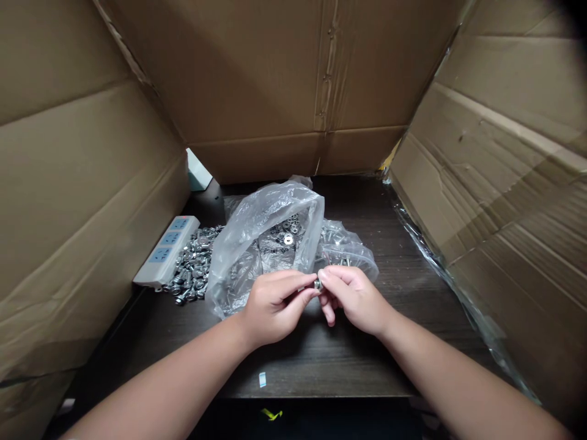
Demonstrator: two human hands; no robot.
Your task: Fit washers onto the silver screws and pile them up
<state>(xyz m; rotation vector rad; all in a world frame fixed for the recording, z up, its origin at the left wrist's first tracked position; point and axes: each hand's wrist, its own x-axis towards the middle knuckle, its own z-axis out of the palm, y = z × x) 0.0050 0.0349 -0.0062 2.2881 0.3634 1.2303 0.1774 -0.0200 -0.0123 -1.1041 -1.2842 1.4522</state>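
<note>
My left hand [278, 305] and my right hand [351, 297] meet over the front middle of the table. Between their fingertips is a small shiny metal bolt [317, 284], mostly covered, so I cannot tell which washers or nuts sit on it. Just beyond my hands lies an open clear plastic bag [261, 217] with loose washers and nuts [290, 235] at its mouth. To its right, a second clear bag [353, 247] holds several bolts. A heap of metal bolts [191, 269], apparently fitted with washers or nuts, lies left of the bags.
A white power strip [167, 247] with blue socket faces borders the heap. Cardboard walls [257, 79] enclose the dark table [367, 366] at the back and both sides. A small white-and-blue scrap [262, 380] lies near the front edge.
</note>
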